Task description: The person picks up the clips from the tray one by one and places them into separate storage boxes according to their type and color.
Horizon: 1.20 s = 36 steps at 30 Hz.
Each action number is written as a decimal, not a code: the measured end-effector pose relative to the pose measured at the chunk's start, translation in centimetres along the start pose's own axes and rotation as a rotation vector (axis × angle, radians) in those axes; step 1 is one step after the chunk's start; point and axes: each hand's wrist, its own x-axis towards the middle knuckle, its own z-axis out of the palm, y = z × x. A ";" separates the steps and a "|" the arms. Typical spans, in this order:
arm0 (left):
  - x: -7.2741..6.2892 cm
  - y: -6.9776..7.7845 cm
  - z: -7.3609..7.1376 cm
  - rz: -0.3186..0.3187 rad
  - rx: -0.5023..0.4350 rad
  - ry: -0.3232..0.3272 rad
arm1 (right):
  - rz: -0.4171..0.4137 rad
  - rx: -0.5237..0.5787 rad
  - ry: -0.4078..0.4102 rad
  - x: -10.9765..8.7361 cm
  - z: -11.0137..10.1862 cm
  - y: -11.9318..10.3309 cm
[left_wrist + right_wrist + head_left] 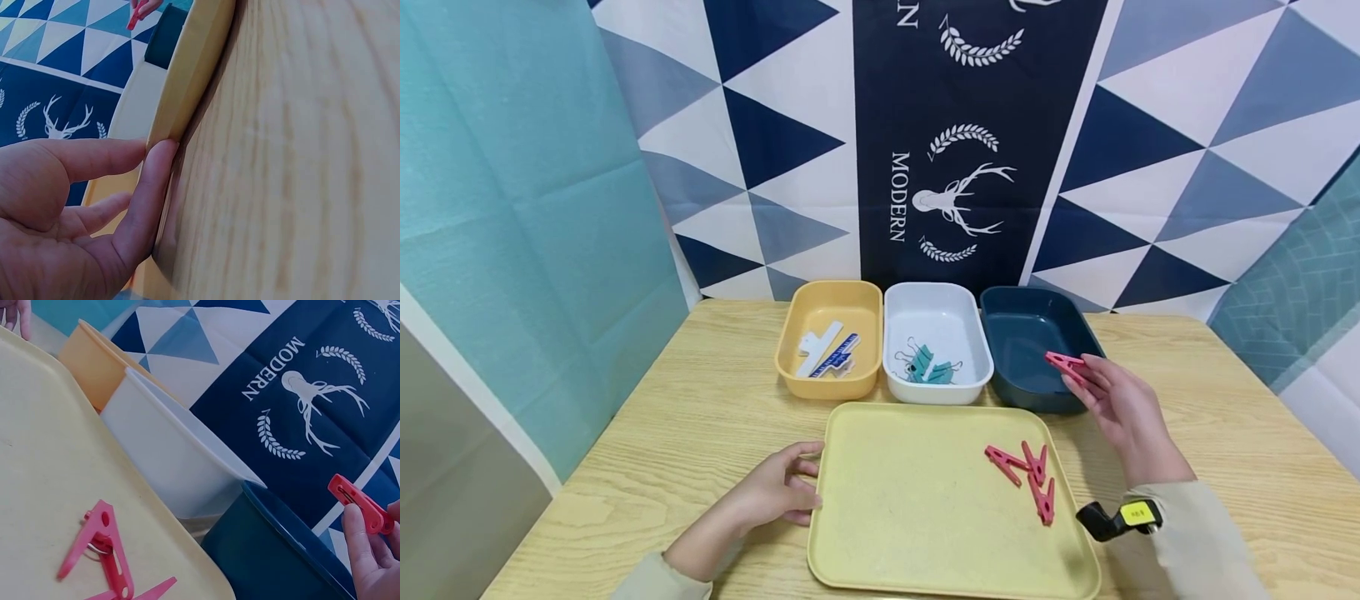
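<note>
My right hand (1122, 404) pinches a red clothespin (1064, 364) above the front right of the dark blue bin (1037, 312). In the right wrist view the held clothespin (356, 503) shows its wire spring, between thumb and fingertips. My left hand (775, 487) is at the left edge of the pale yellow tray (917, 492). Its digits (156, 181) grip the tray's rim in the left wrist view, one along the outer wall. Several red clothespins (1042, 500) lie close together on the tray's right side.
Left of the dark blue bin stand a white bin (936, 304) with teal binder clips (928, 367), and a yellow bin (835, 296) with white and blue wide clips (831, 354). All three stand behind the tray on the wooden table (677, 425). A patterned cloth (805, 50) hangs behind.
</note>
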 end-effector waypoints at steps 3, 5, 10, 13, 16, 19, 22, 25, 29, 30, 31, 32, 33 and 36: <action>0.0 0.0 0.0 0.002 -0.001 -0.003 | -0.003 0.000 0.021 0.4 0.2 -0.2; 0.1 -0.1 0.0 0.004 -0.003 -0.003 | -0.003 0.001 0.038 0.7 0.3 -0.3; 0.1 -0.1 0.1 0.001 -0.004 0.001 | -0.001 -0.002 0.058 1.3 0.6 -0.4; 0.2 -0.2 0.1 -0.001 -0.004 0.003 | -0.005 -0.008 0.067 1.6 0.8 -0.5; 0.2 -0.2 0.0 -0.003 -0.004 0.002 | -0.003 -0.017 0.093 2.0 1.0 -0.6; 0.2 -0.2 0.0 -0.002 -0.003 0.001 | 0.006 -0.016 0.123 2.4 1.3 -0.7; 0.2 -0.2 0.0 -0.001 0.001 -0.001 | 0.009 -0.007 0.134 2.8 1.6 -0.7; 0.2 -0.2 0.0 0.000 0.004 -0.002 | 0.010 -0.005 0.143 3.3 1.9 -0.7; 0.2 -0.2 0.0 -0.001 0.012 0.003 | 0.023 -0.015 0.168 3.8 2.3 -0.6; 0.2 -0.2 0.0 0.000 0.015 0.003 | 0.028 -0.020 0.178 3.9 2.4 -0.6; 0.3 -0.2 0.0 0.000 0.017 0.003 | 0.034 -0.022 0.188 4.0 2.5 -0.6; 0.3 -0.2 0.0 -0.001 0.018 0.004 | 0.039 -0.020 0.193 4.0 2.5 -0.6; 0.3 -0.2 0.0 -0.001 0.019 0.003 | 0.042 -0.019 0.197 4.2 2.6 -0.6; 0.3 -0.2 -0.1 -0.003 0.016 0.005 | 0.047 -0.015 0.210 4.5 2.8 -0.5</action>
